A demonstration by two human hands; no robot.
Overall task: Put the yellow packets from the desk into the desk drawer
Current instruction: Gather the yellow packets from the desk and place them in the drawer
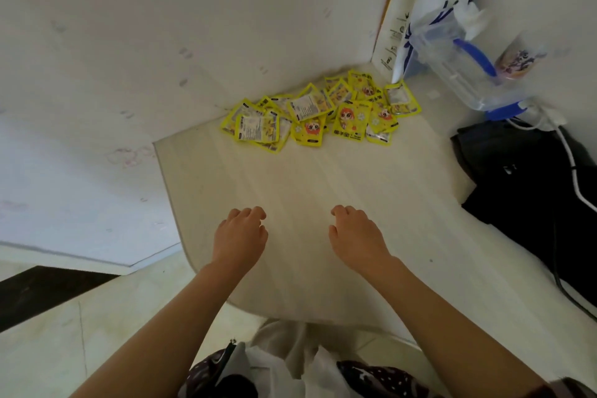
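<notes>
In the head view, a loose heap of yellow packets (319, 113) is seen at the far end of the table (323, 191), against the wall and just beside a white coffee bag (429, 6); several overlap, some lying face up and some face down. A clear jug with a blue handle (458, 64) and a black bag (529, 178) are set to the right. The left hand (240, 236) and the right hand (357, 233) are held side by side over the near part of the table, well apart from the heap, the fingers loosely curled and nothing grasped. No drawer is shown. The task is judged to be at its start, with no packet yet taken. A forward reach to the heap is called for next, and the drawer must be found and opened.
</notes>
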